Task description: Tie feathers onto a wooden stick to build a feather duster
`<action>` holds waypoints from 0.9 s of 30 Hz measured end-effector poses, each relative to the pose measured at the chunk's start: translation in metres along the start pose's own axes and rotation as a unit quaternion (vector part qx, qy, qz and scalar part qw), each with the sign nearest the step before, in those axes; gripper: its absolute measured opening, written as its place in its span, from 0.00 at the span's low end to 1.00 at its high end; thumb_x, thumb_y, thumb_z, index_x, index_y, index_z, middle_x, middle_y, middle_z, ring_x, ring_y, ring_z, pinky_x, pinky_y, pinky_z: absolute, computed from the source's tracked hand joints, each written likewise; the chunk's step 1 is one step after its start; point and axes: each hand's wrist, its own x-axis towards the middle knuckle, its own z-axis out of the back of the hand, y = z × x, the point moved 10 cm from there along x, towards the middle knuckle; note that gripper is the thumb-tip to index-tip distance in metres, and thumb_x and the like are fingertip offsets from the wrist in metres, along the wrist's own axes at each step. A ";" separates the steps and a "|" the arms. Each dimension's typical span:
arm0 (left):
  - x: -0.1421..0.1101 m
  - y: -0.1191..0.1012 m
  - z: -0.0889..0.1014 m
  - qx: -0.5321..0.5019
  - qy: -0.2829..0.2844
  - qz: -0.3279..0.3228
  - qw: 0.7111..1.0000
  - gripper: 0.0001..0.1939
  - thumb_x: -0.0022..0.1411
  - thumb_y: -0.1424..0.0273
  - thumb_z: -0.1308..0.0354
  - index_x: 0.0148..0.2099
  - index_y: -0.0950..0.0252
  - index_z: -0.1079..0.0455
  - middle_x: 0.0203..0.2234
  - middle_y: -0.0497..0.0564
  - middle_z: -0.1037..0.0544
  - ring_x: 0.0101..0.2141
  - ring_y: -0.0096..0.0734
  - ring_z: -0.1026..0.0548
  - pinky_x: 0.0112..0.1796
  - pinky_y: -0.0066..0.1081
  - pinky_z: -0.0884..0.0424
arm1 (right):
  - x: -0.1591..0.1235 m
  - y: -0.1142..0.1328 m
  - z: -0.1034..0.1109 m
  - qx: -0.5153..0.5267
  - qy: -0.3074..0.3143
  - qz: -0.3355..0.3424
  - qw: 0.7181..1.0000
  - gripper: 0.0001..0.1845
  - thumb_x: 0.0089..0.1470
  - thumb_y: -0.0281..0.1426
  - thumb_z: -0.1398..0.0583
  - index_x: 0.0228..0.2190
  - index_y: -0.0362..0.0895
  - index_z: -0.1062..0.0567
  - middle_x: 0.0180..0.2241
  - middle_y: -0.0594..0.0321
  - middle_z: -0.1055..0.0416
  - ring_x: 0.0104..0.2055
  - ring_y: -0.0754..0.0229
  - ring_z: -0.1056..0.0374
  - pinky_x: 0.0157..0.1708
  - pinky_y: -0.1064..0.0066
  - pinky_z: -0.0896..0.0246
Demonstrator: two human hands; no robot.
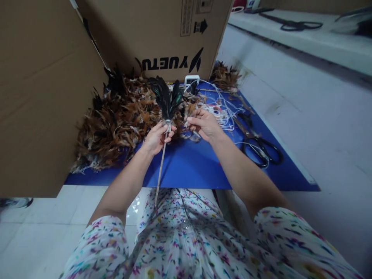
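My left hand [158, 137] is closed round the top of a thin stick [161, 170]. Dark, green-glinting feathers [167, 97] fan upward from the stick's head, with a pale binding at their base. To the right, my right hand [205, 124] pinches the pale quill end of a small brown feather [191, 109]. The two hands are apart, both above the blue tabletop [192, 162]. A large heap of brown feathers [124, 112] lies behind and left of my left hand. White string [225, 112] lies in loose loops just beyond my right hand.
Black-handled scissors [260, 149] lie at the table's right side. Cardboard boxes [116, 35] stand at the back and left. A small white device [192, 80] sits near the back box, and another brown feather pile [225, 76] at the far corner. More scissors [293, 24] rest on a ledge.
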 end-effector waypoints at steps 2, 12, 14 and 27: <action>0.000 0.004 0.001 0.018 -0.005 0.004 1.000 0.10 0.55 0.74 0.39 0.40 0.68 0.34 0.30 0.51 0.24 0.24 0.23 0.28 0.17 0.19 0.41 | -0.003 0.001 -0.005 0.007 0.009 -0.003 1.000 0.27 0.27 0.29 0.26 0.31 0.45 0.31 0.22 0.71 0.29 0.23 0.68 0.32 0.17 0.80 0.44; 0.002 0.012 -0.004 0.065 0.024 -0.021 0.997 0.15 0.54 0.66 0.34 0.39 0.67 0.33 0.25 0.47 0.28 0.22 0.19 0.32 0.17 0.18 0.45 | -0.023 -0.025 -0.041 -0.019 0.094 -0.068 0.993 0.17 0.39 0.35 0.29 0.27 0.40 0.29 0.22 0.62 0.26 0.24 0.64 0.28 0.16 0.80 0.41; 0.002 0.013 -0.004 0.077 0.014 -0.020 0.997 0.12 0.56 0.67 0.36 0.39 0.67 0.33 0.24 0.47 0.29 0.21 0.19 0.33 0.16 0.18 0.45 | -0.024 -0.029 -0.042 -0.030 0.084 -0.076 0.993 0.15 0.42 0.34 0.30 0.26 0.40 0.29 0.21 0.62 0.27 0.22 0.66 0.30 0.15 0.81 0.43; -0.004 0.019 -0.015 0.110 0.012 -0.004 0.994 0.12 0.62 0.61 0.44 0.38 0.66 0.36 0.23 0.48 0.29 0.21 0.21 0.33 0.16 0.19 0.47 | -0.026 -0.029 -0.036 -0.102 0.014 -0.083 0.991 0.08 0.49 0.24 0.37 0.24 0.40 0.32 0.16 0.66 0.31 0.15 0.70 0.36 0.10 0.82 0.56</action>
